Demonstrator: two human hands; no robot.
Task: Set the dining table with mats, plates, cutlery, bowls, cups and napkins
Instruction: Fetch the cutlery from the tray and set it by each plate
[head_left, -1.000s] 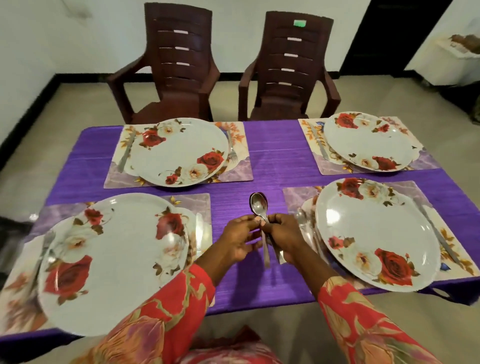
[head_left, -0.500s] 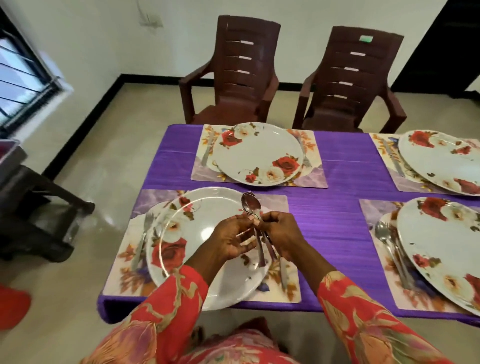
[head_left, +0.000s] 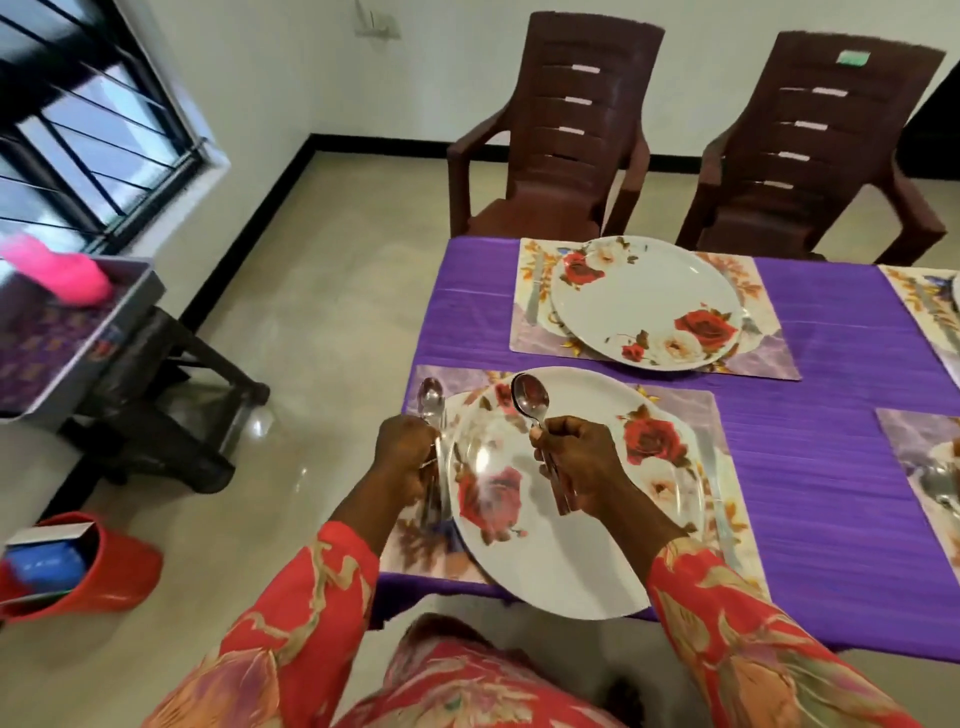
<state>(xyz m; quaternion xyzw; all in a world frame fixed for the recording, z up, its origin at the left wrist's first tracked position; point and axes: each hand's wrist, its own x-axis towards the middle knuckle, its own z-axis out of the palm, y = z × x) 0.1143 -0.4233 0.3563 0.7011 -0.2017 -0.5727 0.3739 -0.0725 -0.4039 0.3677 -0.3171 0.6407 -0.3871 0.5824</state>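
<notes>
Right hand (head_left: 576, 462) pinches a shiny oval spoon (head_left: 531, 397); left hand (head_left: 408, 457) grips, seemingly, steel cutlery (head_left: 431, 402).

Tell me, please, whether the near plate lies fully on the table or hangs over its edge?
Hangs over. The near plate has its closest rim past the purple table edge, with floor showing beneath that part.

Home dining room, likely: clothed table (head_left: 831, 415), plastic chairs (head_left: 566, 140), barred window (head_left: 88, 130).
</notes>
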